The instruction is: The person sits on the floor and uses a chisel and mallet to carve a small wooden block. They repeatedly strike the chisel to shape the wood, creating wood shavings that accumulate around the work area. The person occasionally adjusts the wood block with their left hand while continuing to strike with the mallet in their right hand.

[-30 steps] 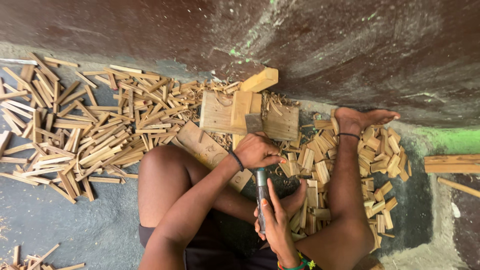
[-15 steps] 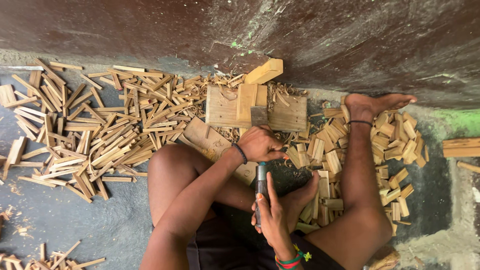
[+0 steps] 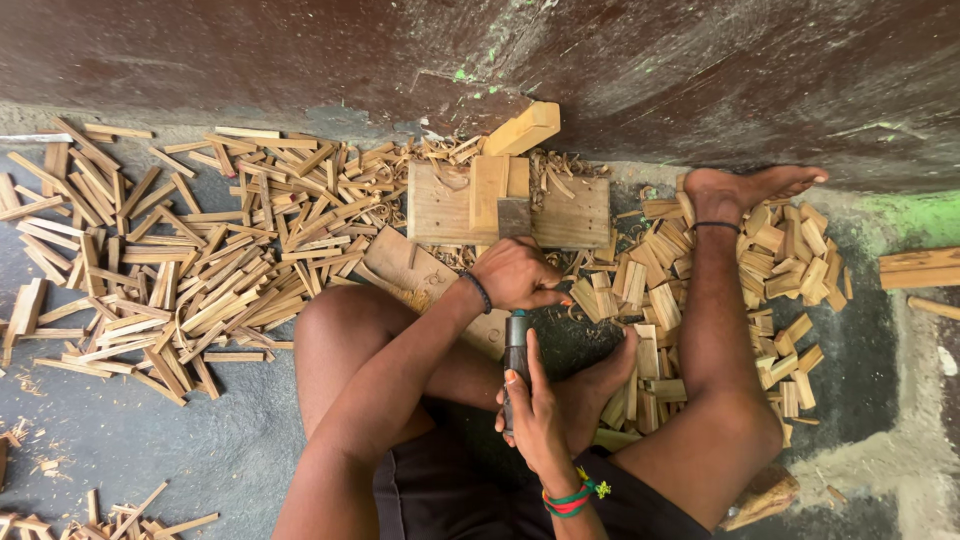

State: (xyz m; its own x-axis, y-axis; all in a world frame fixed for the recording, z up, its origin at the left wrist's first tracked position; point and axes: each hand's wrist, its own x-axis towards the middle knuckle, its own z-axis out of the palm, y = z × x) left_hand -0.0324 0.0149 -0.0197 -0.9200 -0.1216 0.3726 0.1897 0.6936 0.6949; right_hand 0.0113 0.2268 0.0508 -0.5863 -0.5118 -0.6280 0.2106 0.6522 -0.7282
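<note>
I sit cross-legged on the floor facing a dark wall. My right hand grips the dark handle of a cutting tool that points away from me. My left hand, with a dark band on the wrist, is closed just ahead of the tool's handle, by the near edge of a wooden work block; whatever it holds is hidden under the fingers. A wooden upright and a slanted wood piece stand on that block.
A broad heap of thin cut wood strips covers the floor at left. Short wood pieces are piled around my right leg and foot. A flat wood board lies by my left knee. Planks lie at far right.
My view has shifted slightly, so the block and hands sit a little lower and more to the right. My hands stay together at the tool; the grip looks the same.
</note>
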